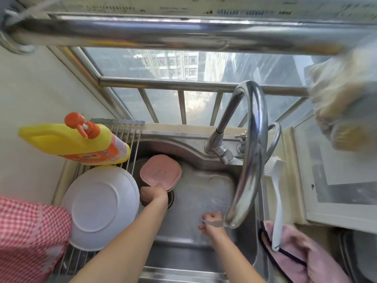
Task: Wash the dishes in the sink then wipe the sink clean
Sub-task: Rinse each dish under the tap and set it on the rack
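- Dishes, status: a large white plate (100, 207) lies face down on the roll-up drying rack (126, 131) at the left of the sink (195, 248). I judge it already washed.
- Behind the plate, a yellow detergent bottle (77, 141) lies on its side on the same rack. To the far left a red checked cloth (28, 231) hangs at the frame edge.
- One item is left in the basin: a pink dish (161, 173), tilted up against the back left wall, with a second rim showing just behind it, so possibly two are stacked.
- My left hand (154, 196) is at the lower edge of the pink dish, fingers curled and closed on its rim, just above the drain (171, 199).
- My right hand (212, 222) is directly under the tap spout (234, 220), fingers loosely curled. Something small and clear seems to lie across them; whether that is an object or running water, I cannot tell.
- Right of the basin, a white dish brush (277, 203) rests across a pink cloth (295, 254), both untouched.
- Assessment: washing is partly done, with the pink dish outstanding. Wiping the sink has not started, as the basin floor is wet and streaked.
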A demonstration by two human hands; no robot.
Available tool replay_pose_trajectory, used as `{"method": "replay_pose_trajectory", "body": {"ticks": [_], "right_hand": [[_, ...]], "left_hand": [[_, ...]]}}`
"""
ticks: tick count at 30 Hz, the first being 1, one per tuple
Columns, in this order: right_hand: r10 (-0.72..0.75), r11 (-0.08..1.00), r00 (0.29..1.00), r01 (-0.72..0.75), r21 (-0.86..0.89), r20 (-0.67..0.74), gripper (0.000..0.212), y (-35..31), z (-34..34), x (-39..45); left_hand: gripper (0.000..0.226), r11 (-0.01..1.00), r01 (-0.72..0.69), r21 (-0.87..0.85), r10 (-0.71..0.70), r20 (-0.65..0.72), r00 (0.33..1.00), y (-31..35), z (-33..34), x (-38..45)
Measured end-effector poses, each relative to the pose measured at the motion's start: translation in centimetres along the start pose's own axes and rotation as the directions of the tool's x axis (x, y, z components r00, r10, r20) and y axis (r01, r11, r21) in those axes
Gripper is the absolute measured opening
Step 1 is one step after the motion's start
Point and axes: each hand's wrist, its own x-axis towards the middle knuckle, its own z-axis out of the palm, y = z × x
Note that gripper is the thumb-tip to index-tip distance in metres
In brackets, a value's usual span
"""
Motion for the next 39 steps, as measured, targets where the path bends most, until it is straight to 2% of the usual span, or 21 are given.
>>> {"method": "replay_pose_trajectory", "body": {"ticks": [4, 7, 9, 11, 15, 17, 18, 20, 21, 22, 23, 26, 27, 29, 31, 35, 37, 39], "right_hand": [[-0.009, 0.999, 1.000, 0.009, 0.037, -0.004, 0.016, -1.1, -1.1, -2.9], [-0.016, 1.000, 1.000, 0.016, 0.015, -0.001, 0.012, -0.7, -1.3, -2.5], [-0.012, 1.000, 1.000, 0.012, -0.004, -0.005, 0.016, -0.3, -1.4, -2.4], [0.005, 1.000, 1.000, -0.005, 0.008, -0.017, 0.017, -0.1, -1.3, -2.8], [0.002, 0.996, 1.000, -0.001, 0.086, -0.014, 0.021, -0.6, -1.7, -4.8], [-0.080, 0.988, 0.993, 0.091, 0.125, -0.091, 0.025, -1.8, -2.3, -7.3], [-0.166, 0.980, 0.970, 0.183, 0.084, -0.175, 0.025, -2.4, -2.8, -8.6], [-0.404, 0.914, 0.859, 0.392, -0.103, -0.313, 0.020, -3.6, -4.0, -11.3], [-0.515, 0.857, 0.795, 0.484, -0.178, -0.321, 0.019, -4.1, -4.4, -12.5], [-0.599, 0.801, 0.750, 0.551, -0.235, -0.282, 0.020, -4.5, -4.6, -13.4], [-0.630, 0.772, 0.748, 0.575, -0.270, -0.208, 0.021, -4.9, -4.6, -13.8], [-0.515, 0.785, 0.856, 0.487, -0.383, 0.032, 0.022, -5.6, -4.4, -14.3], [-0.464, 0.798, 0.884, 0.442, -0.410, 0.050, 0.024, -5.8, -4.4, -14.4], [-0.420, 0.840, 0.904, 0.422, -0.342, 0.085, 0.028, -6.6, -4.7, -15.0], [-0.444, 0.822, 0.876, 0.482, -0.302, 0.190, 0.031, -7.6, -4.6, -15.8], [-0.389, 0.701, 0.800, 0.579, -0.417, 0.456, 0.040, -7.4, -3.6, -15.9], [-0.370, 0.632, 0.801, 0.588, -0.505, 0.470, 0.035, -6.7, -3.6, -15.7], [-0.370, 0.587, 0.830, 0.557, -0.588, 0.416, 0.032, -6.5, -4.1, -15.6]], "left_hand": [[0.046, 1.000, 0.007, -0.024, -0.006, 0.058, 0.998, -1.0, 0.4, 1.2], [0.055, 1.000, -0.018, -0.002, 0.018, 0.058, 0.998, -3.3, 3.4, 5.7], [0.046, 1.000, -0.010, 0.012, 0.009, 0.084, 0.996, -3.6, 3.5, 5.9], [0.034, 0.997, -0.060, 0.055, 0.054, 0.110, 0.992, -2.2, 0.9, 2.0], [0.034, 0.983, -0.172, 0.060, 0.156, 0.207, 0.966, -2.5, -3.0, -4.3], [0.041, 0.986, -0.169, 0.013, 0.159, 0.272, 0.949, -4.8, -3.1, -4.8], [0.043, 0.986, -0.167, 0.013, 0.156, 0.303, 0.940, -6.0, -3.1, -4.8], [0.044, 0.989, -0.145, 0.000, 0.134, 0.377, 0.916, -8.6, -2.6, -4.3], [0.043, 0.989, -0.148, -0.005, 0.136, 0.420, 0.897, -9.1, -3.1, -5.1], [0.041, 0.985, -0.170, 0.000, 0.151, 0.455, 0.877, -9.0, -4.1, -6.7], [0.038, 0.980, -0.198, 0.013, 0.167, 0.483, 0.859, -9.3, -4.7, -7.7], [0.033, 0.982, -0.191, 0.000, 0.161, 0.540, 0.826, -10.2, -6.1, -9.9], [0.033, 0.983, -0.182, -0.015, 0.160, 0.547, 0.821, -10.3, -6.5, -10.4], [0.037, 0.984, -0.176, -0.019, 0.156, 0.570, 0.806, -10.3, -7.0, -11.1], [0.041, 0.983, -0.180, -0.023, 0.155, 0.622, 0.768, -10.1, -7.4, -11.7], [0.036, 0.984, -0.157, -0.086, 0.175, 0.660, 0.731, -9.9, -7.9, -11.8], [0.038, 0.986, -0.100, -0.132, 0.163, 0.659, 0.735, -9.9, -8.2, -11.5], [0.044, 0.988, -0.089, -0.129, 0.152, 0.665, 0.731, -9.9, -8.3, -11.6]]}}
